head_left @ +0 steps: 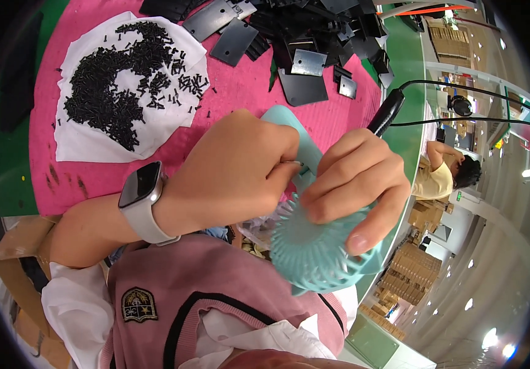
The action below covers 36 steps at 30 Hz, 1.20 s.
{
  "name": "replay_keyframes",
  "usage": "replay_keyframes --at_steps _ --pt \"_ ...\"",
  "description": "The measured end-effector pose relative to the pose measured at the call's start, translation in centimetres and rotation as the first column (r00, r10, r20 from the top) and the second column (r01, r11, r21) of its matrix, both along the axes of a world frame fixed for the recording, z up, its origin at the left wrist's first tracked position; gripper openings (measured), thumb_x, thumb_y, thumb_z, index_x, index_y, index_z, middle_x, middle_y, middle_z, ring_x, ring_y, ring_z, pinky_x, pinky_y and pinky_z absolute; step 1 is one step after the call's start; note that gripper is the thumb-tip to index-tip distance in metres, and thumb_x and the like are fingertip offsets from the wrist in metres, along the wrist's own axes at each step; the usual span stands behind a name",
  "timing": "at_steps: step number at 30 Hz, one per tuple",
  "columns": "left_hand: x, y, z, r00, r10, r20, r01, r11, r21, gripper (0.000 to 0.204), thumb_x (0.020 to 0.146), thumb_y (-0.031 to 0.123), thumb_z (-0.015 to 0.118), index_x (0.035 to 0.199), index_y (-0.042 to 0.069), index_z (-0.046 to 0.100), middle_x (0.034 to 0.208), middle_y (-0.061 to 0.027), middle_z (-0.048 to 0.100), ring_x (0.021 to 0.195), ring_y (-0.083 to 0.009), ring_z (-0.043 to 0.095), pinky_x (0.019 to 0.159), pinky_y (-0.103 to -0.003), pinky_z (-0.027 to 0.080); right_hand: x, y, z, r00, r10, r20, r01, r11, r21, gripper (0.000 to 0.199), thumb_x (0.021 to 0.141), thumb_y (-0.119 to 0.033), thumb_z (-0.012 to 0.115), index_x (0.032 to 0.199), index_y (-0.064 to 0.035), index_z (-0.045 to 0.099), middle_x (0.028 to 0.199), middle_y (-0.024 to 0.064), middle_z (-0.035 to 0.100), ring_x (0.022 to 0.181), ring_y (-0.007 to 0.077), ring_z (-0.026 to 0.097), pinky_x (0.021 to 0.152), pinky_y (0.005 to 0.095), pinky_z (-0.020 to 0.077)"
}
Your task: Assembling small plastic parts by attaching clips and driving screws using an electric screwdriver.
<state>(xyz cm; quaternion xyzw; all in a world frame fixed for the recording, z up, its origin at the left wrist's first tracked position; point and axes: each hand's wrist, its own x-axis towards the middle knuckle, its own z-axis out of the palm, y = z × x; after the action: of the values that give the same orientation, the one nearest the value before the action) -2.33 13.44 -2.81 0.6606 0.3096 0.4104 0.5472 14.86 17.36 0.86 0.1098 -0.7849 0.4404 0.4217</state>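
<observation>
Teal fan (317, 255) half hidden beneath hands (296, 175)

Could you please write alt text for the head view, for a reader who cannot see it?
Two bare hands work on a small teal handheld fan: the left hand, smartwatch at the wrist, pinches near its handle while the right hand grips the grille and a black corded tool. Behind, a pink mat holds black screws on white cloth and black plates.

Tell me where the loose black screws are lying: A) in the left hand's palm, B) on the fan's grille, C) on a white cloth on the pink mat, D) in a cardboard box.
C: the screws are heaped on the white cloth spread over the pink mat, up and left of both hands.
</observation>
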Motion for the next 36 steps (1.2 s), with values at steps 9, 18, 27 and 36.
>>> replay_keyframes --at_steps 9,18,27,36 --pt "-0.2 -0.3 -0.9 0.996 0.023 -0.085 -0.013 0.993 0.119 0.01 0.072 -0.001 0.063 0.068 0.0 0.053 0.055 -0.0156 0.054 0.047 -0.031 0.056 0.043 -0.035 0.039 -0.5 -0.2 -0.2 1.0 -0.006 0.005 0.006 1.0 -0.003 0.011 0.085 -0.005 0.058 0.089 -0.0043 0.069 0.07 0.0169 0.063 0.051 0.0218 0.058 0.038 0.023 0.0336" --pt "0.1 -0.2 -0.9 0.998 -0.025 -0.062 0.033 0.991 0.127 0.011 0.072 0.002 0.063 0.067 0.0 0.053 0.06 -0.018 0.056 0.051 -0.0353 0.057 0.044 -0.037 0.041 -1.1 -0.3 -0.1 0.999 0.044 0.03 -0.043 0.999 -0.031 0.011 0.085 -0.005 0.058 0.087 -0.0027 0.069 0.07 0.0169 0.063 0.051 0.0218 0.059 0.038 0.0243 0.0373" --pt "0.3 -0.1 -1.2 0.99 -0.094 0.109 0.119 0.961 -0.249 0.011 0.087 0.005 0.059 0.079 -0.003 0.06 0.059 -0.0035 0.057 0.053 -0.0068 0.053 0.048 -0.023 0.04 -0.4 0.1 -0.3 0.998 -0.058 0.018 0.058 0.998 -0.004 0.009 0.087 -0.009 0.061 0.088 -0.002 0.067 0.072 0.0186 0.064 0.053 0.0233 0.061 0.039 0.0253 0.0418" --pt "0.4 1.4 -2.3 0.931 0.313 0.186 -0.222 0.893 -0.392 0.024 0.092 0.021 0.057 0.088 -0.003 0.055 0.073 -0.0041 0.06 0.065 -0.0061 0.051 0.054 -0.026 0.04 1.8 -1.7 -0.8 0.844 -0.511 -0.163 0.457 0.844 -0.281 0.037 0.088 -0.014 0.061 0.121 -0.0063 0.048 0.087 0.0234 0.062 0.071 0.0311 0.062 0.057 0.0372 0.055"
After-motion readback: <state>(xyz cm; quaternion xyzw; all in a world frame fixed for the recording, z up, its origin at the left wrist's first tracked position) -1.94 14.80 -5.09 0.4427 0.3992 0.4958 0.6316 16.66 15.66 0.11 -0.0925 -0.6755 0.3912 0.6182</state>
